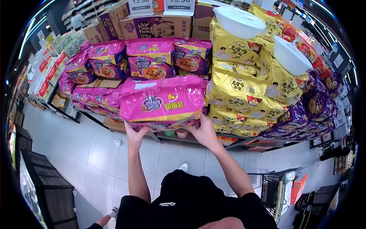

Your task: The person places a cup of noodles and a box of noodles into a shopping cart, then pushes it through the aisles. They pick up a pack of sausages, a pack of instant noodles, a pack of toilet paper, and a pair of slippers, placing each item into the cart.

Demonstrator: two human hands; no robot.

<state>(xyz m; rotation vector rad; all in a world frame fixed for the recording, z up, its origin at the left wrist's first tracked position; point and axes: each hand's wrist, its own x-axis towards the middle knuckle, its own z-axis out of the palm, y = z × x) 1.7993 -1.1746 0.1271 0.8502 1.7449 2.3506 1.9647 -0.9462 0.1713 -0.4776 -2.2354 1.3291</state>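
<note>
A large pink multipack of instant noodles (171, 101), with yellow lettering, is gripped at its two lower corners in front of the display. My left hand (135, 133) holds its left end, thumb on the near side. At the right end, my right hand (202, 131) grips the other corner, its fingers partly hidden by the pack. Behind it stands a row of similar pink and purple noodle packs (149, 61). Yellow noodle multipacks (238, 87) are stacked just to the right of my right hand.
White bowls (239, 23) rest on the yellow packs, with purple packs (295, 114) farther right. Cartons (156, 27) and price signs stand behind. A shopping cart (272, 187) is at lower right, dark crates (49, 187) at lower left. Another person's foot (113, 212) shows below.
</note>
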